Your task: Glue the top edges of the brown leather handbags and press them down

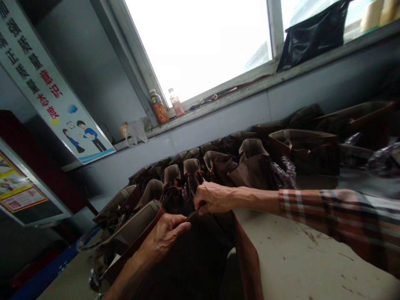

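A dark brown bag (190, 258) lies close in front of me on the table, its reddish-brown side strip hanging at the right. My left hand (168, 233) is closed on the bag's upper edge, thumb on top. Just right of it, my right hand (212, 198) pinches the same edge with curled fingers. A thin pale tip shows above the right knuckles, too small to name. Right behind the hands stand several open brown bags (192, 166) with beige linings. The near bag's inside is mostly in shadow.
The pale table (290, 258) has dark marks at the right. Larger bags (306, 152) and clear plastic wrap (286, 171) stand farther right. On the window sill are two bottles (160, 109), thin straps (215, 96) and a black sheet (312, 37). A screen (23, 187) stands left.
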`<state>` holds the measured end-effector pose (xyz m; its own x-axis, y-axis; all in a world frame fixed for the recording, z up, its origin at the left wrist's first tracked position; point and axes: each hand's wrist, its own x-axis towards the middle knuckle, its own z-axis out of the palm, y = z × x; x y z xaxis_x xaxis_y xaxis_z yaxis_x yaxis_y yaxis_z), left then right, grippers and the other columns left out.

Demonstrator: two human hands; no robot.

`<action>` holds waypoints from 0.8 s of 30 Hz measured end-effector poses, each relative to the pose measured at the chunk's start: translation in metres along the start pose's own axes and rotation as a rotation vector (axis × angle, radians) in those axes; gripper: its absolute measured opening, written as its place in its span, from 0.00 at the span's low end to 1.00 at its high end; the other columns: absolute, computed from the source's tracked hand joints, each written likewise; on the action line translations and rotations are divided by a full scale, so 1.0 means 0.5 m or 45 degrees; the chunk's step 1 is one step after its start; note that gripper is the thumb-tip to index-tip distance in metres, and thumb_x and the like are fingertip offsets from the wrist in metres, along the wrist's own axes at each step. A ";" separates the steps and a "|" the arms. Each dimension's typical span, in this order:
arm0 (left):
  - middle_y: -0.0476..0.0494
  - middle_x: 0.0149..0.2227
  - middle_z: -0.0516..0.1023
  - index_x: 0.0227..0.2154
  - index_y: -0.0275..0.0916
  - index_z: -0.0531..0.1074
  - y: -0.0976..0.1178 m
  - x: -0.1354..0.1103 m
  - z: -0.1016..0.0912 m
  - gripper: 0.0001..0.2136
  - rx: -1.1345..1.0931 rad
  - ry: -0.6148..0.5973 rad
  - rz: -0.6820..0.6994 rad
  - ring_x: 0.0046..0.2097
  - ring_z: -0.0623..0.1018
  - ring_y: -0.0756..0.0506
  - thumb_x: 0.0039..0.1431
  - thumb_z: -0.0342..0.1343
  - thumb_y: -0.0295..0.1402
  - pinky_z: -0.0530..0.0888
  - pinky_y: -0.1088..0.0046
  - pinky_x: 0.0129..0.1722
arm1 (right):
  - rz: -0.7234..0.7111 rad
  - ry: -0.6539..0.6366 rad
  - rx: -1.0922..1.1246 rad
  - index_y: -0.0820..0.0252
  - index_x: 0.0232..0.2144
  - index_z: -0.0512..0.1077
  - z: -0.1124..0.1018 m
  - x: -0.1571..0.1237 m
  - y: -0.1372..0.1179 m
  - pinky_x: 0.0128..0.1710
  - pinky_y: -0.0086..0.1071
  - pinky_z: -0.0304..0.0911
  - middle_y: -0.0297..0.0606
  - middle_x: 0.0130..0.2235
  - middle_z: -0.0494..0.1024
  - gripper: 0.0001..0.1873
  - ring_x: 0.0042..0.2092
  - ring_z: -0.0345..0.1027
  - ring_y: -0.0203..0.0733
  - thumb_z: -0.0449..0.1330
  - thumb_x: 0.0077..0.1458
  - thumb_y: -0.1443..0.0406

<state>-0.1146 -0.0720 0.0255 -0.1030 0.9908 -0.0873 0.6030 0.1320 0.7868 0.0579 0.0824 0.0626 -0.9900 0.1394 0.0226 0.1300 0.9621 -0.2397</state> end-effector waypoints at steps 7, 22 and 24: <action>0.46 0.32 0.80 0.38 0.33 0.81 0.025 0.045 0.022 0.22 0.142 0.006 0.085 0.36 0.76 0.44 0.65 0.53 0.49 0.68 0.74 0.35 | 0.086 0.017 0.055 0.63 0.46 0.78 0.009 -0.010 0.003 0.44 0.40 0.76 0.38 0.45 0.82 0.12 0.43 0.78 0.43 0.65 0.67 0.60; 0.45 0.37 0.84 0.41 0.35 0.83 0.069 0.062 0.068 0.17 0.301 -0.129 0.275 0.41 0.80 0.41 0.65 0.51 0.38 0.70 0.72 0.38 | 0.179 -0.198 0.063 0.64 0.44 0.76 0.030 -0.128 0.152 0.38 0.36 0.76 0.36 0.42 0.80 0.12 0.38 0.77 0.40 0.64 0.68 0.59; 0.45 0.39 0.84 0.44 0.36 0.82 0.064 0.063 0.065 0.17 0.310 -0.196 0.325 0.43 0.81 0.41 0.67 0.50 0.39 0.72 0.72 0.41 | 0.112 -0.235 0.097 0.63 0.47 0.76 0.029 -0.125 0.179 0.40 0.38 0.77 0.38 0.44 0.80 0.13 0.40 0.77 0.41 0.64 0.68 0.59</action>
<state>-0.0727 -0.0358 0.0283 0.1831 0.9830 -0.0126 0.7661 -0.1346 0.6284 0.1308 0.1564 0.0257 -0.9692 0.1701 -0.1782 0.2188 0.9267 -0.3055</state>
